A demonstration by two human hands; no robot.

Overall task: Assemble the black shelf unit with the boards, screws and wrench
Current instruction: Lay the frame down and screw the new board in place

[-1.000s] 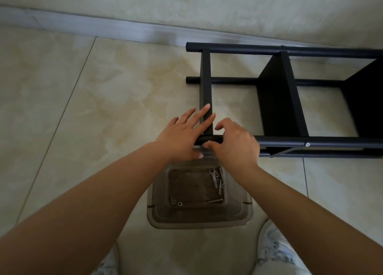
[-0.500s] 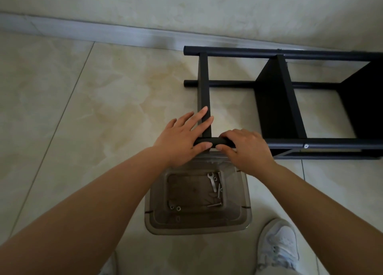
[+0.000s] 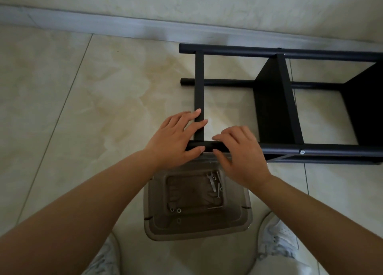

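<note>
Bare forearms without sleeves, and white lace-up trainers [image 3: 277,239] on both feet

A clear plastic bin [image 3: 198,229] sits on the pale marble-patterned tile floor [image 3: 83,109] in the near middle — white sneakers [image 3: 276,238] flank it. A grey baseboard [image 3: 103,27] runs along the far wall [image 3: 186,3]
</note>
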